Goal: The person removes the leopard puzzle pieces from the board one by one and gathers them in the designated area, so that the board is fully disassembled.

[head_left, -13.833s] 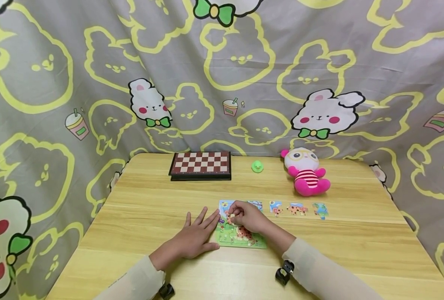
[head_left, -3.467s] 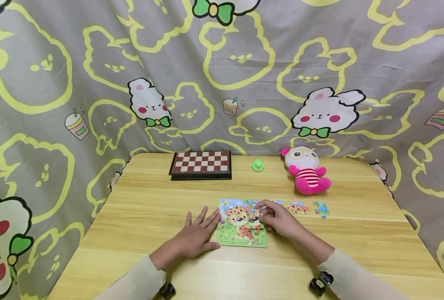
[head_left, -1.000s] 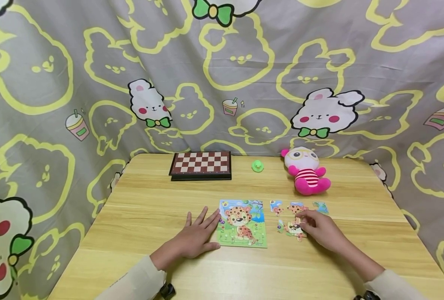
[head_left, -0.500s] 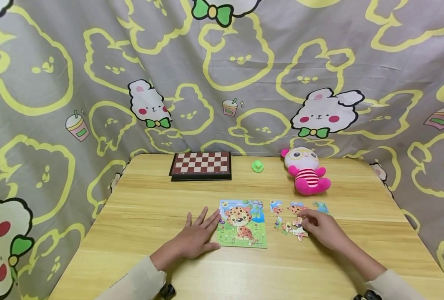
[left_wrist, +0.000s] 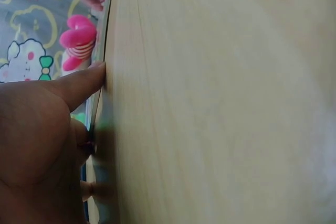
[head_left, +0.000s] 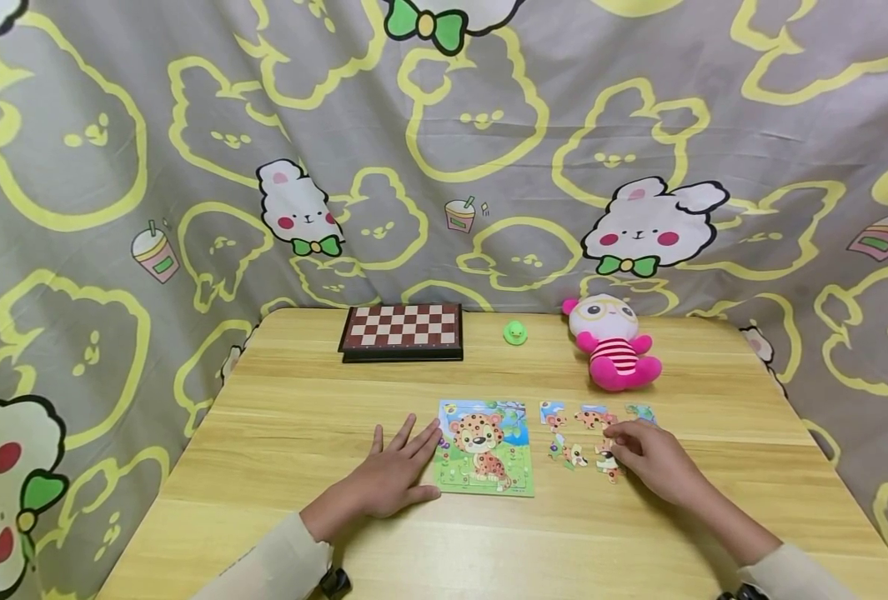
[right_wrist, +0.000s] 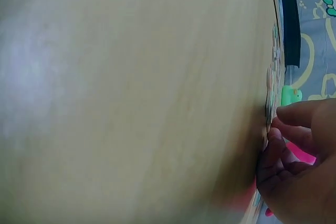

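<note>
left fingers (head_left: 403, 435) were laid spread apart on the bench (head_left: 256, 458) | leopard puzzle (head_left: 481, 450) was touched at its left edge, just right of them | loose pieces (head_left: 576, 457) were seen left of and beyond right fingers (head_left: 627, 429) | spotted piece (head_left: 605, 461) was pinched between those

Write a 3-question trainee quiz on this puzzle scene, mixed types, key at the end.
1. Fill in: Between the checkered board and the plush toy at the back of the table sits a small ____ toy.

2. True or false: The left hand is raised high above the table.

3. Multiple choice: What is the right hand touching?
A) the plush toy
B) a loose puzzle piece
C) the checkered board

Key:
1. Green.
2. False; it lies with fingers spread at the left edge of the leopard puzzle.
3. B.
</note>
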Demonstrator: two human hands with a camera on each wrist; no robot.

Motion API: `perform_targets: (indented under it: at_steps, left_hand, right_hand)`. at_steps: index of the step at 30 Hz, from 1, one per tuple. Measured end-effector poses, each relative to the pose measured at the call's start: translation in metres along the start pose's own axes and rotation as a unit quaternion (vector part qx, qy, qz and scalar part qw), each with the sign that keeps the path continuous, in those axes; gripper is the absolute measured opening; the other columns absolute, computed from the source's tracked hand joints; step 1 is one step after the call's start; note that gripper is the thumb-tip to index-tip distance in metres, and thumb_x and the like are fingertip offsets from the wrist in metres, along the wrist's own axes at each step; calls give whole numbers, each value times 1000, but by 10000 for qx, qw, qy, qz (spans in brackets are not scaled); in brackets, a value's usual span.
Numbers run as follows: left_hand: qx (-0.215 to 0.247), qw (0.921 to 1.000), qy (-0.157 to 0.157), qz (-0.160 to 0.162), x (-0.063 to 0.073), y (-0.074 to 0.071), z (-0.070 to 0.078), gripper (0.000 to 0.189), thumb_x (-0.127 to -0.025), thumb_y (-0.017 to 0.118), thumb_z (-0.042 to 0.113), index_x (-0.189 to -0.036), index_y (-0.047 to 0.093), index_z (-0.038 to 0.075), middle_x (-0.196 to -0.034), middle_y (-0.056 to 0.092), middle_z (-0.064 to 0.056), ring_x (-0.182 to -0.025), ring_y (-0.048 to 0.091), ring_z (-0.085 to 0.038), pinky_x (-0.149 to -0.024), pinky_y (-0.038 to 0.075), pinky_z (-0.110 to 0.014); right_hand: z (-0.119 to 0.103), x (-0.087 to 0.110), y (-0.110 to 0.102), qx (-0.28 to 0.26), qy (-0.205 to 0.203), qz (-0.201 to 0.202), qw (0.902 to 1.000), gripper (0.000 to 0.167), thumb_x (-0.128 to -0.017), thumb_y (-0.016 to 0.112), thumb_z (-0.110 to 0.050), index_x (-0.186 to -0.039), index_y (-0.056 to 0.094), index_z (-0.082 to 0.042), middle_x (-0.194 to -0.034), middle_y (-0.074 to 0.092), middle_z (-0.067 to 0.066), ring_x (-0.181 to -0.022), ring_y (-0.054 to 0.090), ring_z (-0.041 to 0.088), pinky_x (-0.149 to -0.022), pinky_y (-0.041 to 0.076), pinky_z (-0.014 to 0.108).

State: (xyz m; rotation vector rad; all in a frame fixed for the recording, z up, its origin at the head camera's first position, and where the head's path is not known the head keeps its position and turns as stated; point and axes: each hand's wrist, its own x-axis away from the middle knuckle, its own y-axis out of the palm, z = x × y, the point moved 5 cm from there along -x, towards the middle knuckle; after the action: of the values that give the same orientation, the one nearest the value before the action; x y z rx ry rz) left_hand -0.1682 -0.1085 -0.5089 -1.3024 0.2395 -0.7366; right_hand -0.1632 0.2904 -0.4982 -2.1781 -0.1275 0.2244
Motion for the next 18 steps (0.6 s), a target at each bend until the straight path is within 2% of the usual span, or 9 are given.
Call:
perform_targets:
  at_steps: [3,9,12,13,16,18]
  left_hand:
    - [-4,10000,-5,-4,0,0,0,88,-102,46,65,-167,12,15,-175,2,1,-159,-4,-38,-115,1,-79]
    - [-3,10000,5,-10,0,0,0,88,-102,46,64,-167,12,15,-175,3,0,-159,-3,-38,-115,1,-79]
    - [-4,10000,9,-7,0,0,0,88,-102,45,64,-167,12,15,-175,2,1,-159,-4,-38,-115,1,-78]
    - [-5,10000,7,-6,0,0,0,88,-102,45,65,-167,12,15,-175,2,1,-159,-4,-38,-115,1,-78]
    - [3,10000,3,-3,0,0,-1,88,-102,45,65,-167,12,16,-175,2,1,-159,-4,-38,-115,1,-78]
    - [11,10000,2,1,0,1,-1,88,-102,45,65,-167,12,16,-175,1,1,-159,-5,-38,-115,1,-78]
  right_hand:
    - [-3,0,0,-18,-24,53,10000,20,-92,75,-7,-112,76,-7,-97,67,-3,-82,51,9,-69,46,26]
    - [-12,-1,7,-83,-39,-26,10000,26,-90,81,-15,-114,76,-7,-87,57,-5,-76,45,9,-65,39,26]
    - [-16,-3,14,-64,-106,-74,9999,29,-89,83,-21,-114,76,-9,-90,58,-6,-76,46,9,-66,40,26]
    - [-18,-3,15,-71,-103,-94,9999,30,-88,84,-24,-114,76,-10,-94,61,-4,-82,53,12,-72,46,28]
    - [-22,-5,19,-5,-100,-140,9999,31,-87,84,-28,-113,77,-13,-102,64,-4,-89,57,16,-78,50,34]
    - [-24,-5,20,17,-80,-176,9998,30,-87,85,-28,-112,77,-14,-101,63,-4,-89,57,17,-79,50,35]
